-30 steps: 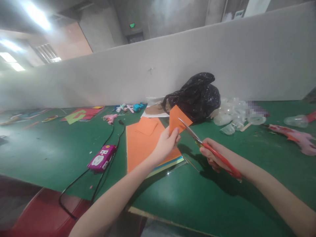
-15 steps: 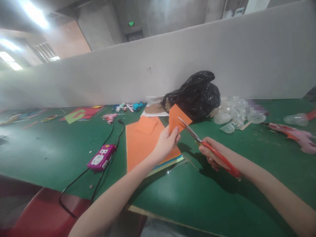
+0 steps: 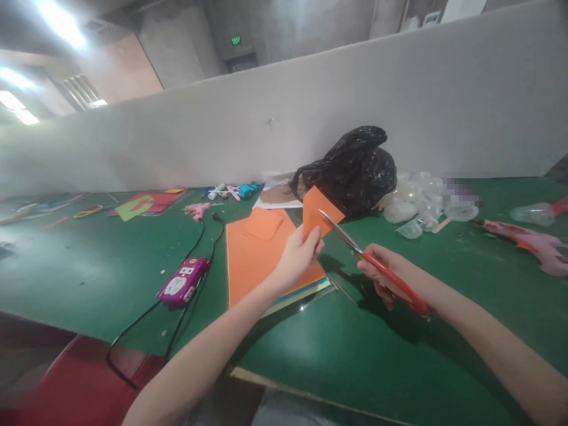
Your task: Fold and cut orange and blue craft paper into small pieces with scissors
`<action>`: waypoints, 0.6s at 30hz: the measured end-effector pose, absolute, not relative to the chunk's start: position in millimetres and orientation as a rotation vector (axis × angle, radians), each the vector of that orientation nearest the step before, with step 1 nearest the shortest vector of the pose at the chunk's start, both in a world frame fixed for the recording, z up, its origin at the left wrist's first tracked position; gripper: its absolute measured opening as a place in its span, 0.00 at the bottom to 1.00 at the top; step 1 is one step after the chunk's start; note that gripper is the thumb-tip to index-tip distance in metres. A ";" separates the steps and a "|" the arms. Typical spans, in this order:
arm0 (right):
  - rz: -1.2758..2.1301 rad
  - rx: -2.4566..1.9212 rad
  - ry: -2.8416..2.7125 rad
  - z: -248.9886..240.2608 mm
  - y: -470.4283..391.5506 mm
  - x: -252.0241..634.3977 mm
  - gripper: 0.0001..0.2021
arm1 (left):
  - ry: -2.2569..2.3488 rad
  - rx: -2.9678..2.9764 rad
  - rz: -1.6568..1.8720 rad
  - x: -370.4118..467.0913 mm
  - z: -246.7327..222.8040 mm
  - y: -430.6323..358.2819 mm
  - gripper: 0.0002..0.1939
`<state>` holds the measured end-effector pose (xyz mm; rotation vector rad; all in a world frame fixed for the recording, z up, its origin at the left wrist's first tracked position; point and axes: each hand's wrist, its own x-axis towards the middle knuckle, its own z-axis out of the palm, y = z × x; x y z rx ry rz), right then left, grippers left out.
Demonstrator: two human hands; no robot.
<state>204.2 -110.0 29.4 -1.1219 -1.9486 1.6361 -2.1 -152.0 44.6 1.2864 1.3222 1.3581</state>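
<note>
My left hand (image 3: 304, 251) pinches an orange paper piece (image 3: 320, 210) by its lower edge, holding it above a stack of coloured sheets (image 3: 252, 269) with orange on top. Red-handled scissors (image 3: 394, 278) are in my right hand (image 3: 384, 275), my fingers wrapped round the handles. Their blades point up and left, with the tip at the middle of the held paper. Smaller orange pieces (image 3: 264, 225) lie on the stack.
Behind the paper sits a black plastic bag (image 3: 355, 171), with clear plastic cups (image 3: 417, 207) beside it. A pink glue gun (image 3: 528, 239) lies at the right. On the left are a purple power strip (image 3: 184, 284) with a black cable and another pink glue gun (image 3: 197, 210).
Very little differs; both hands, the paper and the scissors stay nearly where they were.
</note>
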 end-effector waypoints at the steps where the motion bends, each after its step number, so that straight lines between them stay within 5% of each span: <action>1: 1.648 -1.118 -1.946 30.5 -110.3 204.2 0.27 | 1.321 1.289 1.355 -2.5 44.2 -151.9 0.19; 18: 1.612 -1.033 -2.142 22.5 -110.7 211.8 0.29 | 1.359 1.354 1.299 -3.2 48.7 -154.1 0.19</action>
